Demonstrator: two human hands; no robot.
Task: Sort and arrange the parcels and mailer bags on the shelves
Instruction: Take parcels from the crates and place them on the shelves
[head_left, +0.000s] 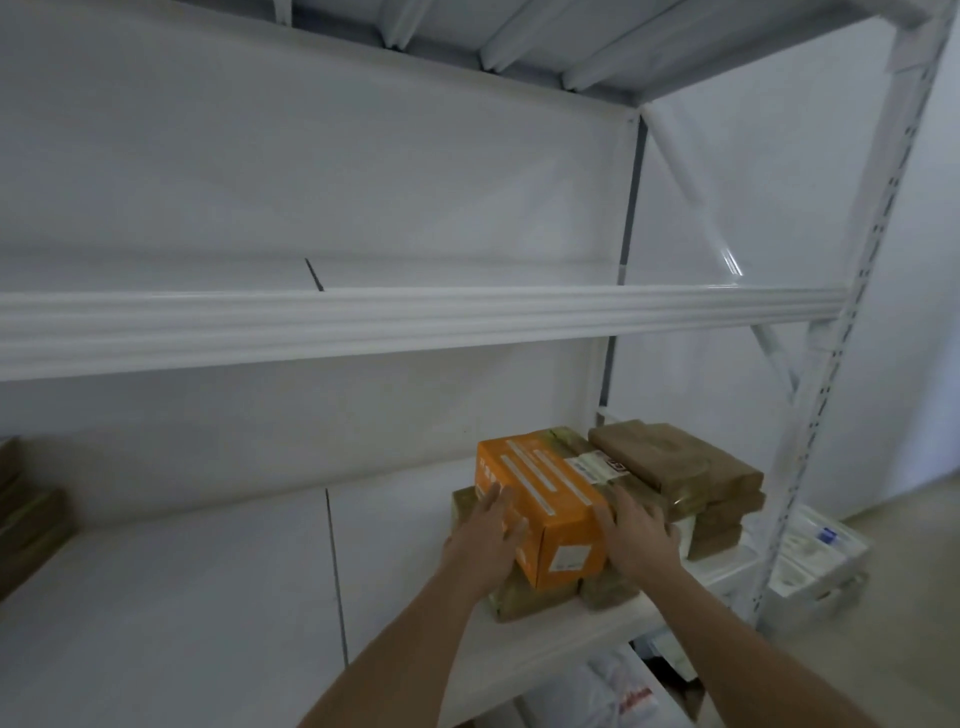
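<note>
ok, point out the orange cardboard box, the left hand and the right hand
orange cardboard box (540, 486): head view, top face.
left hand (485, 538): head view, back of hand.
right hand (641, 538): head view, back of hand.

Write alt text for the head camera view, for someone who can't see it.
Two bare hands, left hand and right hand, press flat against the sides of an orange box stacked on brown parcels at the right end of a white shelf. The shelf above looks bare from this angle.

White metal shelving (415, 322) against white walls (311, 171), pale floor (914, 530) beyond.
</note>
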